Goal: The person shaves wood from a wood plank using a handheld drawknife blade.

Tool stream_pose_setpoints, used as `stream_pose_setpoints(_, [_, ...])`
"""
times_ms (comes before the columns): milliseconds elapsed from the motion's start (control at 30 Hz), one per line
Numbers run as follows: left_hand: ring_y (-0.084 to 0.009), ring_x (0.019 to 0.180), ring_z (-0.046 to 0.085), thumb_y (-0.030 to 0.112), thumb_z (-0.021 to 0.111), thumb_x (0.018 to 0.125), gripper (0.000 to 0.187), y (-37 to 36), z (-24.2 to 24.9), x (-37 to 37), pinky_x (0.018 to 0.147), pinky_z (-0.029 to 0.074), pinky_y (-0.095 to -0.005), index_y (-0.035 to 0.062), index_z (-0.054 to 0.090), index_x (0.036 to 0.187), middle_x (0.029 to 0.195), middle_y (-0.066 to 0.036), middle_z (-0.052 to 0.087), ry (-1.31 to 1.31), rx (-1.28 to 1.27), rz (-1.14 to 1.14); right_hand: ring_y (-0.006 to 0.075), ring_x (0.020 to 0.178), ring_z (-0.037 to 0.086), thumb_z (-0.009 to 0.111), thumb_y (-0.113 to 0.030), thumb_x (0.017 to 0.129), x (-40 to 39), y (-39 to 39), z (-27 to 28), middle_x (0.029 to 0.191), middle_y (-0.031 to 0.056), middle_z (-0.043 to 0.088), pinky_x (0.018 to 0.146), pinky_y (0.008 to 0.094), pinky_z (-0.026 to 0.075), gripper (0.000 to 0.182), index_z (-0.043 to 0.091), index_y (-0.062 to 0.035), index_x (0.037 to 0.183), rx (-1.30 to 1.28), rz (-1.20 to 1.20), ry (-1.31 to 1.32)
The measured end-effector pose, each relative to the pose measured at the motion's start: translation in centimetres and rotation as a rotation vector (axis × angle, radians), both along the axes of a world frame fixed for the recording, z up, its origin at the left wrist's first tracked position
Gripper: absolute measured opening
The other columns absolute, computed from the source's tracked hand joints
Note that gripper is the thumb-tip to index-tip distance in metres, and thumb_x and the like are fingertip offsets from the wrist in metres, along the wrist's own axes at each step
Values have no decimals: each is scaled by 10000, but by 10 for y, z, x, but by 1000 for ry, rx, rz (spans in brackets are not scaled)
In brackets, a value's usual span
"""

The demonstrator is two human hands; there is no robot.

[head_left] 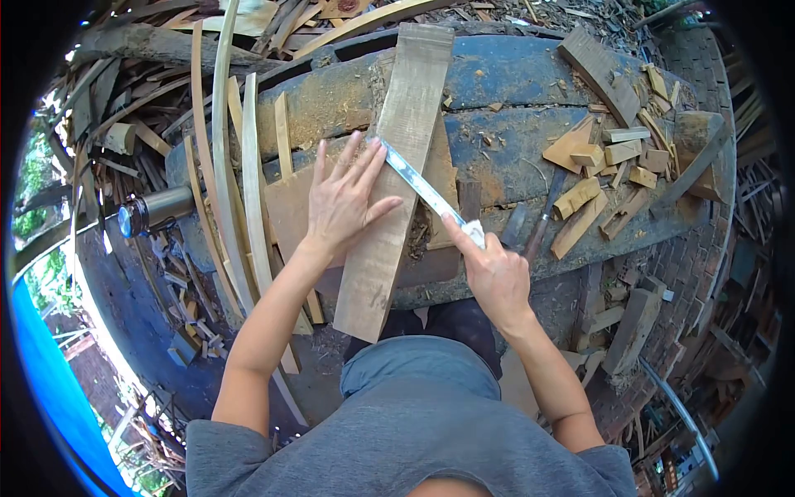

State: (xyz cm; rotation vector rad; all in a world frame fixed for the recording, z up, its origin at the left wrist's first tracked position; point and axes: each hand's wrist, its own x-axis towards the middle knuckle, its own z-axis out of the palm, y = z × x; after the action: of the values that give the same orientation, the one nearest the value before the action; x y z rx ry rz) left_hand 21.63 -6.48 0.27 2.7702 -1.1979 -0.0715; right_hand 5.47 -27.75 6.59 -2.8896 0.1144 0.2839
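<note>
We find the left hand [339,203] with fingers spread, resting on the long, flat, grey-brown wooden board [374,257]; their tips meet the far end of a narrow, silvery-blue metal strip [421,184] slanting across it. The right hand's [498,283] fingers grip the strip's whitish near end, beyond the board's edge. We judge the step to be aligning strip to board; the next move calls for a steady angle. We cannot read any markings, and the right fingers partly hide the whitish end.
</note>
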Motion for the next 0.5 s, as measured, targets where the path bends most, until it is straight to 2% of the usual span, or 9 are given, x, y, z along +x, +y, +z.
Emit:
stream_pose_setpoints(167, [-207, 1526, 201, 732, 278, 946, 825, -2, -7, -1, 1250, -16, -504, 176, 360, 1550, 1598, 15, 365, 16, 90, 35, 247, 487, 636, 558, -75, 899, 10, -5, -8, 667, 86, 522, 413, 394, 510, 657, 479, -403, 1463, 10, -8, -3])
stream_pose_setpoints(300, [-215, 1529, 188, 691, 253, 982, 735, 1, -34, 57, 1241, -9, -525, 241, 348, 1556, 1612, 35, 338, 66, 7, 73, 252, 507, 650, 540, -100, 922, 60, -8, -37, 675, 90, 547, 420, 393, 519, 623, 473, -395, 1466, -43, 3, -138])
stream_pose_setpoints(367, [-226, 1529, 190, 702, 276, 975, 751, 2, -37, 80, 1238, 4, -535, 226, 365, 1549, 1604, 24, 356, 106, -12, 84, 256, 503, 648, 540, -106, 926, 81, -6, -46, 671, 89, 551, 419, 396, 518, 616, 472, -393, 1467, -39, -1, -148])
stream_pose_setpoints(500, [-245, 1528, 194, 734, 270, 960, 795, 8, -25, 55, 1233, 21, -548, 204, 380, 1543, 1590, 8, 383, 111, -40, 74, 260, 484, 640, 549, -117, 930, 55, 3, -34, 640, 75, 537, 412, 397, 513, 608, 472, -395, 1466, -37, 7, -146])
